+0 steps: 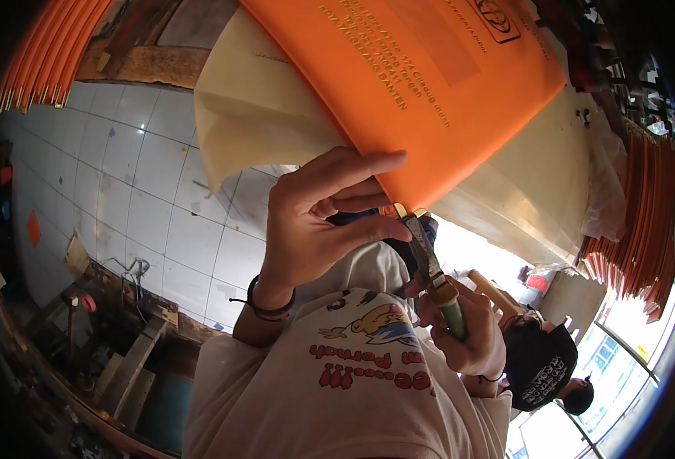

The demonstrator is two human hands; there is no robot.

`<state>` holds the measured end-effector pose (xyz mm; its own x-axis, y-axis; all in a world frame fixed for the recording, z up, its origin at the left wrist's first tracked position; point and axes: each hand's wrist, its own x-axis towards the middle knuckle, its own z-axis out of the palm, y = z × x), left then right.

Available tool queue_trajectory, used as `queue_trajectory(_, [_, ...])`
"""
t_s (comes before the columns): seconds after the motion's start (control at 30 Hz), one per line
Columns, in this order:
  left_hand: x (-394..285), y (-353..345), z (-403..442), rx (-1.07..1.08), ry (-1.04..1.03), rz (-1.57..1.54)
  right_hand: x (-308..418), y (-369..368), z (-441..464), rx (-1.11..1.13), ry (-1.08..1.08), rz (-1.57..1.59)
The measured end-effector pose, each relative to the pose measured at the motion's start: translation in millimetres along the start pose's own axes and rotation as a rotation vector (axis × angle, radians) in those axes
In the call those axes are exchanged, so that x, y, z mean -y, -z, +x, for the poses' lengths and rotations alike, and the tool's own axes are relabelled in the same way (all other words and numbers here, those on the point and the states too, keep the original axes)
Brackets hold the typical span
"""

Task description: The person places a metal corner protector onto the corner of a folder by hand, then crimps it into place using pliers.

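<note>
An orange folder cover (437, 138) with gold lettering lies across the upper middle, one corner pointing down towards me. My left hand (326, 210) is closed at that corner, its index finger laid over the orange surface and its thumb beside the tool's jaws. Small gold-coloured metal pieces (400, 209) show at the corner. My right hand (467, 333) grips pliers (429, 264) with a green handle; their jaws meet the corner at the metal. Whether the jaws are fully closed is hard to make out.
Beneath the cover spreads a large tan sheet (253, 122). Stacks of orange covers with metal corners stand at the upper left (54, 53) and right (639, 222). A person in a black shirt (540, 363) is at the lower right. White floor tiles (146, 176) show on the left.
</note>
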<state>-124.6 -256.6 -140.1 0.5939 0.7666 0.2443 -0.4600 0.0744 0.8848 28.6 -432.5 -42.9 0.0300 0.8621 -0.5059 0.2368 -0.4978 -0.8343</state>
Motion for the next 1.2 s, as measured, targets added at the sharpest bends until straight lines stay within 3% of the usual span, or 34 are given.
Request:
queue_trajectory(0.07, [-1,0,0,0.004,0.012,-0.014,5,0,-1,0.0,-0.113,0.028])
queue_trajectory(0.17, [-1,0,1,0.007,0.009,-0.078,0,2,2,0.015,0.059,-0.036])
queue_trajectory(0.47, [0,2,1,0.019,0.013,-0.091,-5,6,2,0.061,0.06,0.009])
queue_trajectory(0.57, [0,1,2,0.015,0.007,-0.092,5,2,0,0.007,-0.064,-0.059])
queue_trajectory(0.63, [0,0,1,0.005,0.01,-0.107,-11,-1,-3,-0.083,0.06,0.011])
queue_trajectory(0.7, [0,0,1,0.003,0.014,-0.089,-11,-1,-4,-0.123,0.054,0.02])
queue_trajectory(0.8, [-2,1,1,-0.003,0.027,-0.049,15,1,5,-0.075,-0.122,-0.093])
queue_trajectory(0.83, [-2,0,1,-0.007,0.03,-0.035,8,5,5,0.008,-0.09,-0.152])
queue_trajectory(1.1, [-2,0,2,-0.02,0.029,-0.013,-8,0,12,-0.068,0.003,-0.151])
queue_trajectory(1.2, [-2,0,2,-0.023,0.027,-0.001,-10,3,16,-0.012,-0.075,-0.081])
